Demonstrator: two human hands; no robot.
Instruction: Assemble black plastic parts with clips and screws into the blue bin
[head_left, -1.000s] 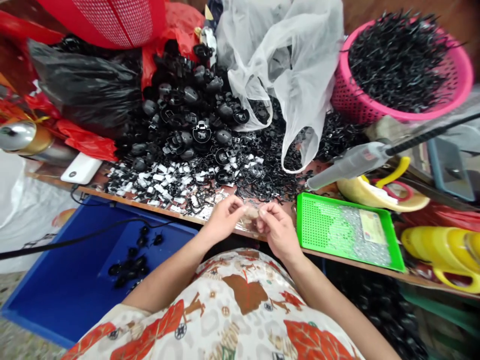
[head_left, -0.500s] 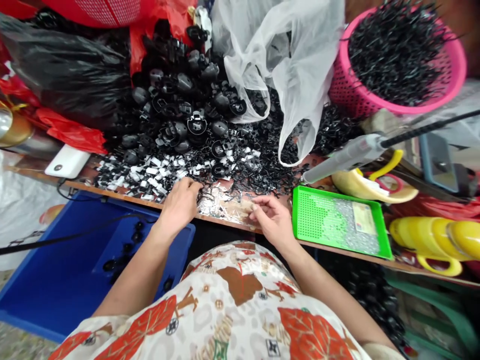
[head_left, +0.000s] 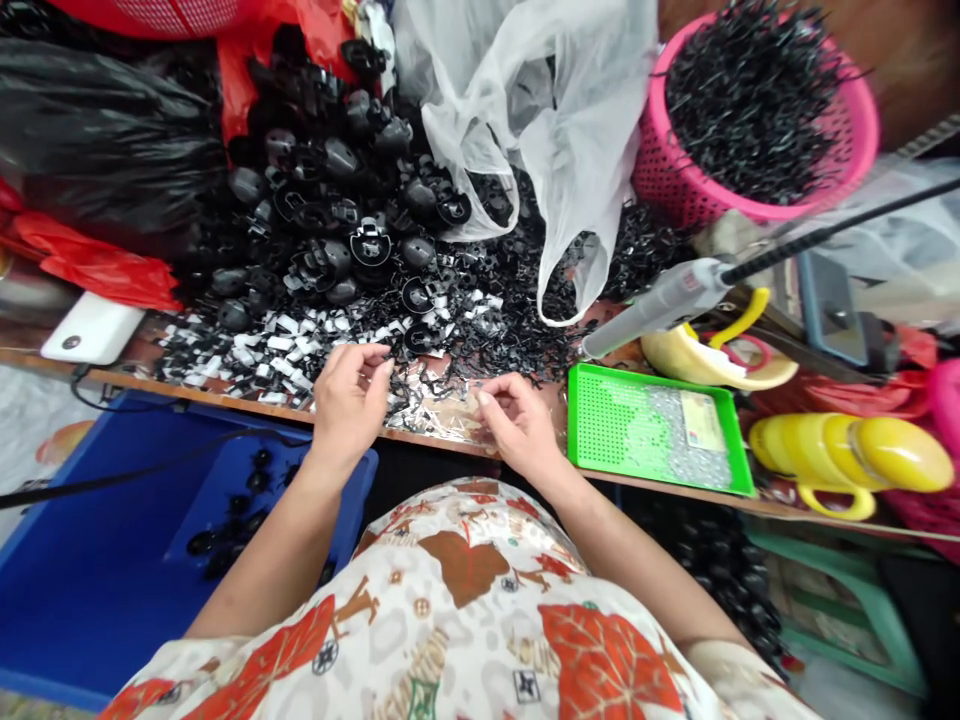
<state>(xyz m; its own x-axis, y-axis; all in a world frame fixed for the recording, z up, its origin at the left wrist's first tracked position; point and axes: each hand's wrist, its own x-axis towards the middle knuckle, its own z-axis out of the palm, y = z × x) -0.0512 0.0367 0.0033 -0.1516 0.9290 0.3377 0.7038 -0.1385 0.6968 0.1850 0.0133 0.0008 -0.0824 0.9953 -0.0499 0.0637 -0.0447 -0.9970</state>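
My left hand (head_left: pixel 350 400) is held over the table's front edge, thumb and forefinger closed together at a tiny dark piece too small to name. Opposite it, my right hand (head_left: pixel 520 422) is closed in a pinch, with something small and pale at its fingertips that I cannot make out. Between the two lies a scatter of thin silvery pins (head_left: pixel 439 418) mixed with dark bits. Small white plastic pieces (head_left: pixel 279 343) are heaped beside and beyond my left hand. Small black plastic parts (head_left: pixel 517 350) spread beyond my right hand.
Round black housings (head_left: pixel 341 255) pile up behind. A grey electric screwdriver (head_left: pixel 652 308) hangs at right above a green tray (head_left: pixel 581 462) of small clear pieces. A blue bin (head_left: pixel 97 520) stands below left. A pink basket (head_left: pixel 652 180) and yellow bottle (head_left: pixel 810 445) sit right.
My left hand has turned and lifted slightly from the parts, its thumb now showing against the forefinger. My right hand keeps its pinch. The whole view has shifted a little.
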